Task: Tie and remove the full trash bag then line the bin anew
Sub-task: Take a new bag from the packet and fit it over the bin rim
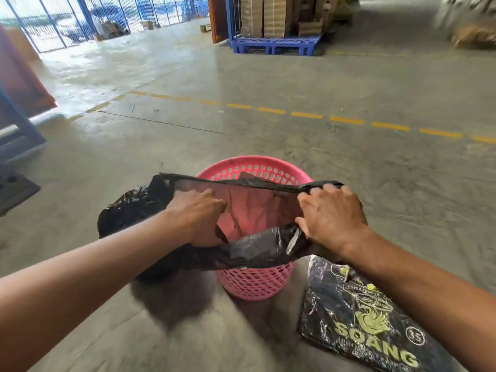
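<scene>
Head view shows both hands spreading a fresh black liner [257,251] over the pink basket bin [255,283] on the concrete floor [241,124]. The left hand [200,216] reaches inside the liner mouth, its grip closed on the near-left film; the right hand [331,213] pinches the right edge, fingers clenched on the plastic. The full trash bag [126,208] sits on the floor, touching the bin's left side, seemingly already out.

To do this step well, I judge the mouth should be stretched wider than the rim, the far edge hooked over the back rim first, then the near edge folded down evenly, with the bottom pushed in so no air is trapped.

A printed black pack [362,318] lies just right of the bin; open floor lies ahead and to the left.
</scene>
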Demonstrator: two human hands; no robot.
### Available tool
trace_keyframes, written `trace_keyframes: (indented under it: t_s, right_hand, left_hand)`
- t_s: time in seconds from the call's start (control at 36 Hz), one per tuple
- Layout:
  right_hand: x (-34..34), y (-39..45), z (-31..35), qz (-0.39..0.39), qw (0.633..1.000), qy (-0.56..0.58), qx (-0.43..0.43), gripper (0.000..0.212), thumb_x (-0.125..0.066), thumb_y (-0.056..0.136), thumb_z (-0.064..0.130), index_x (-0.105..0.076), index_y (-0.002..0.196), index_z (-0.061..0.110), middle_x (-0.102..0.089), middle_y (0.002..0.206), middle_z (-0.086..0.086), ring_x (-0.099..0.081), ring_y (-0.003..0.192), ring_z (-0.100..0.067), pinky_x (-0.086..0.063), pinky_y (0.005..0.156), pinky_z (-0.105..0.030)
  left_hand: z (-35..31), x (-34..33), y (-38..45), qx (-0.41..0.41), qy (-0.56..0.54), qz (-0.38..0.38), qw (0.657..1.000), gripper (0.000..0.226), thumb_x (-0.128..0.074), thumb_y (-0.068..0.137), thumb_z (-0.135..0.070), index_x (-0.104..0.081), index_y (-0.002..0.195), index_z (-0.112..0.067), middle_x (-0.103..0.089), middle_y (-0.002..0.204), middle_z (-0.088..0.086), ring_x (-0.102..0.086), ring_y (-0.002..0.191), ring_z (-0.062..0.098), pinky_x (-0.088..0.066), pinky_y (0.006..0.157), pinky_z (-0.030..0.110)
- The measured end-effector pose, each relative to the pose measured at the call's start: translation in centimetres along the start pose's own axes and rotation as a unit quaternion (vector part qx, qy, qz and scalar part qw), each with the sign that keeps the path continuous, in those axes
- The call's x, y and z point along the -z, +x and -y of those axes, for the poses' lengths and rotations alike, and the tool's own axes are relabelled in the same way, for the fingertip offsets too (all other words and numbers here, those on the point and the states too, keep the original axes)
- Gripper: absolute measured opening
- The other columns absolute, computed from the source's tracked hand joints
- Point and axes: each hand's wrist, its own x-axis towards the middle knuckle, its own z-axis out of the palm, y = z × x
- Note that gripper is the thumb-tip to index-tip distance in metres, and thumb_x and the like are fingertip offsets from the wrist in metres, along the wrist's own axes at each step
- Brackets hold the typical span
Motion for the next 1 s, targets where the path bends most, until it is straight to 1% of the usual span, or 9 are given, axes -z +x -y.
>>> trace_keyframes:
  t_s: [0.22, 0.33, 0.47, 0.56, 0.64, 0.72, 0.83, 0.92, 1.0]
  right_hand:
    - [-1.8, -0.4, -4.0, 0.008, 0.999, -0.015, -0.047, 0.093, -0.039, 0.062, 0.100, -0.052, 0.119, 0.027, -0.072, 0.102, 0.002, -0.070, 0.098, -0.023, -0.042, 0.088, -0.043]
    - [-2.2, -0.9, -5.9, 0.032, 0.998, 0.034, -0.038, 0.130, -0.026, 0.045, 0.110, -0.031, 0.146, 0.028, -0.074, 0.102, 0.001, -0.070, 0.099, -0.024, -0.041, 0.090, -0.046]
    - [-3.9, -1.1, -6.9, 0.088, 0.996, -0.019, -0.007, 0.144, -0.041, 0.044, 0.106, 0.001, 0.158, 0.028, -0.071, 0.117, 0.003, -0.061, 0.116, -0.023, -0.036, 0.095, -0.047]
    - [-5.1, -0.7, -7.0, 0.093, 0.996, -0.012, -0.001, 0.130, -0.056, 0.061, 0.091, 0.002, 0.160, 0.030, -0.066, 0.123, 0.002, -0.055, 0.123, -0.023, -0.037, 0.097, -0.045]
    - [-6.9, 0.1, -7.5, 0.108, 0.986, 0.124, 0.009, 0.116, -0.075, 0.072, 0.061, -0.008, 0.161, 0.030, -0.061, 0.129, -0.005, -0.057, 0.121, -0.025, -0.044, 0.102, -0.042]
    - [-8.6, 1.0, -7.8, 0.100, 0.942, 0.321, 0.001, 0.097, -0.083, 0.069, 0.023, -0.035, 0.154, 0.026, -0.063, 0.130, -0.004, -0.061, 0.115, -0.019, -0.045, 0.097, -0.027]
    - [-10.1, 2.3, -7.5, 0.072, 0.838, 0.538, -0.054, 0.065, -0.061, 0.079, -0.017, -0.059, 0.130, 0.023, -0.070, 0.116, -0.006, -0.066, 0.113, -0.022, -0.050, 0.100, -0.024]
    - [-9.7, 2.8, -7.7, 0.066, 0.755, 0.644, -0.098, 0.058, -0.050, 0.085, -0.019, -0.068, 0.122, 0.022, -0.073, 0.112, -0.018, -0.067, 0.098, -0.022, -0.055, 0.092, -0.036]
    - [-9.2, 3.4, -8.2, 0.108, 0.677, 0.716, -0.129, 0.048, -0.049, 0.094, -0.006, -0.065, 0.124, 0.027, -0.069, 0.104, -0.015, -0.063, 0.091, -0.022, -0.052, 0.083, -0.041]
  left_hand:
    - [3.6, -4.8, -1.9, -0.034, -0.158, -0.064, 0.985, 0.100, -0.043, 0.065, -0.101, -0.040, 0.147, -0.043, -0.046, 0.145, -0.007, -0.060, 0.126, 0.023, -0.049, 0.107, 0.041]
    - [4.6, -6.6, -2.8, -0.072, -0.201, -0.099, 0.972, 0.109, -0.054, 0.061, -0.100, -0.033, 0.152, -0.043, -0.035, 0.155, -0.014, -0.053, 0.137, 0.017, -0.046, 0.111, 0.037]
    - [5.5, -9.5, -2.2, -0.098, -0.192, -0.158, 0.963, 0.118, -0.068, 0.059, -0.091, -0.027, 0.157, -0.040, -0.035, 0.160, -0.010, -0.055, 0.137, 0.021, -0.049, 0.110, 0.038]
    - [6.1, -11.0, -1.6, -0.095, -0.214, -0.190, 0.953, 0.110, -0.075, 0.064, -0.073, -0.029, 0.157, -0.037, -0.041, 0.158, -0.006, -0.058, 0.133, 0.025, -0.050, 0.109, 0.039]
    - [6.6, -11.9, -1.1, -0.088, -0.284, -0.217, 0.930, 0.100, -0.079, 0.063, -0.057, -0.040, 0.152, -0.031, -0.046, 0.149, -0.004, -0.054, 0.136, 0.024, -0.047, 0.112, 0.037]
    - [7.3, -12.6, -0.4, -0.073, -0.352, -0.250, 0.899, 0.091, -0.079, 0.062, -0.044, -0.048, 0.146, -0.029, -0.049, 0.144, -0.004, -0.055, 0.135, 0.021, -0.046, 0.112, 0.036]
    - [7.7, -12.6, 0.6, -0.086, -0.401, -0.257, 0.875, 0.083, -0.078, 0.063, -0.038, -0.053, 0.142, -0.030, -0.056, 0.139, -0.006, -0.057, 0.131, 0.014, -0.044, 0.113, 0.032]
    - [8.6, -12.0, 1.4, -0.100, -0.439, -0.232, 0.862, 0.072, -0.078, 0.064, -0.032, -0.064, 0.134, -0.033, -0.065, 0.132, -0.013, -0.062, 0.125, 0.008, -0.047, 0.110, 0.029]
    - [9.7, -11.1, 2.1, -0.099, -0.564, -0.185, 0.799, 0.068, -0.069, 0.064, -0.002, -0.070, 0.127, -0.025, -0.074, 0.126, -0.014, -0.067, 0.121, 0.002, -0.048, 0.102, 0.014]
